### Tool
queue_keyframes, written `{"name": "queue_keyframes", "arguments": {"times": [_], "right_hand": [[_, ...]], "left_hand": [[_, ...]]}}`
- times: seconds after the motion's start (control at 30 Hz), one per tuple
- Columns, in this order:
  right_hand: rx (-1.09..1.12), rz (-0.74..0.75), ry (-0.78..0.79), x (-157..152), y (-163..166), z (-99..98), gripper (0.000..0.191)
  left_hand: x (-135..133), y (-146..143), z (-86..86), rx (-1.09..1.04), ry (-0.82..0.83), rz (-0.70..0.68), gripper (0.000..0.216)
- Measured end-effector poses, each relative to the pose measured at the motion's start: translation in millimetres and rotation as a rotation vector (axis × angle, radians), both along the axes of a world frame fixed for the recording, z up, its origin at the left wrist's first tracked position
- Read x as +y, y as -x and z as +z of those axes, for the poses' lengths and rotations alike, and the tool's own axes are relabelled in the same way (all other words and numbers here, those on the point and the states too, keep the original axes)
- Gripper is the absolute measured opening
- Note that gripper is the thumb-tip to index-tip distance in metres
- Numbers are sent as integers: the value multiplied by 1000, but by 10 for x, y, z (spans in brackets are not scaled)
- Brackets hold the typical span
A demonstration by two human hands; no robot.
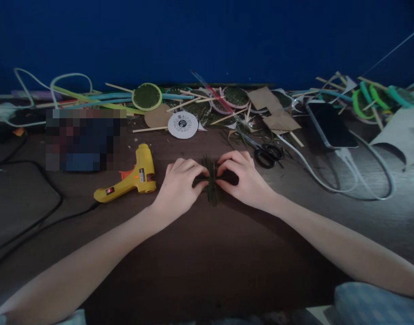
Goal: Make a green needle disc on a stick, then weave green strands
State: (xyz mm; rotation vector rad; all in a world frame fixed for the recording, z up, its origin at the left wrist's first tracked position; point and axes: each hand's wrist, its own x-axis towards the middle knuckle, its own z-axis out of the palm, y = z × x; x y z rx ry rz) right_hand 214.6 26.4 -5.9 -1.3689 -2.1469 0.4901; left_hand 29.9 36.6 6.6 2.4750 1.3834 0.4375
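Note:
Between my two hands is a small bundle of dark green, grass-like strands, its ends sticking out above and below my fingers. My left hand pinches it from the left with thumb and fingertips. From the right, my right hand pinches the same bundle, its thumb and fingers curled toward the strands. Left of my left hand lies a yellow glue gun with an orange trigger. Black-handled scissors rest beyond my right hand.
Along the blue wall lie round green pieces with coloured rims, wooden sticks and a white disc. A phone with a white cable is at the right. Black cords cross the table's left side.

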Motion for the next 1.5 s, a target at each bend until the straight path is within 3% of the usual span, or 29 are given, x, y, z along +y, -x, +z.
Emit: {"name": "queue_keyframes", "arguments": {"times": [0.43, 0.67, 1.07, 1.5], "right_hand": [[81, 31, -40, 13, -45, -4, 3], [99, 81, -145, 1, -64, 53, 6], [17, 127, -130, -10, -70, 41, 6], [-84, 221, -232, -13, -57, -11, 14]], "left_hand": [[28, 35, 62, -38, 52, -34, 7], [86, 96, 166, -19, -32, -72, 5], [110, 111, 97, 93, -38, -110, 6], [72, 85, 90, 83, -43, -111, 3]]}}
